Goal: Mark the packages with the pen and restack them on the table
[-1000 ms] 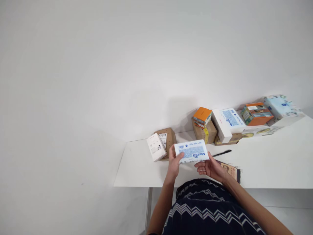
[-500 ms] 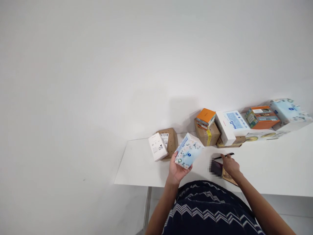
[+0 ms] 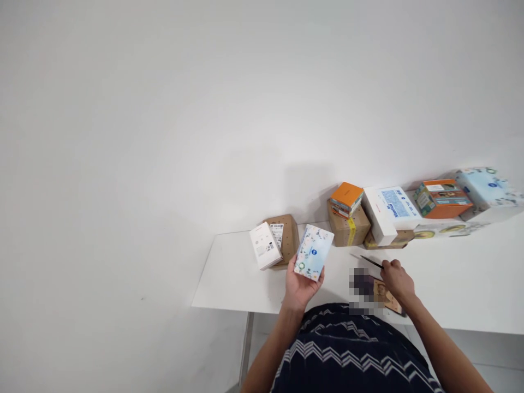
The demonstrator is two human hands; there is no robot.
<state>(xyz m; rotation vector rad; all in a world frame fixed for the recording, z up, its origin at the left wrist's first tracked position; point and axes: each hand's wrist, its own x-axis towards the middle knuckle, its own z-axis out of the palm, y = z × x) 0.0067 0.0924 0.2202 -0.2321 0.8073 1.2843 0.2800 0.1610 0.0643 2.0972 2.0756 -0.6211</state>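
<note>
My left hand (image 3: 303, 281) grips a small light-blue and white box (image 3: 314, 252) with a flower print, its printed face turned up toward me. Between the fingers of my right hand (image 3: 396, 278) is a slim black pen (image 3: 371, 262), its thin end pointing left over the table. Below that hand lies a flat dark-edged item with a brown picture (image 3: 383, 293), partly blurred out on its left side. Just left of the held box, a white box (image 3: 265, 245) leans on a brown cardboard box (image 3: 289, 234).
Along the wall on the white table (image 3: 458, 284) stand a taped brown carton (image 3: 347, 225) with an orange box (image 3: 347, 197) on top, white boxes (image 3: 395, 204), another orange box (image 3: 444, 199) and a large flowered box (image 3: 489, 188). The table's left edge shows.
My left hand has tilted the flowered box so its printed face shows more squarely. My right hand has moved slightly right and down, the pen now turned to point up-left, uncovering more of the brown picture.
</note>
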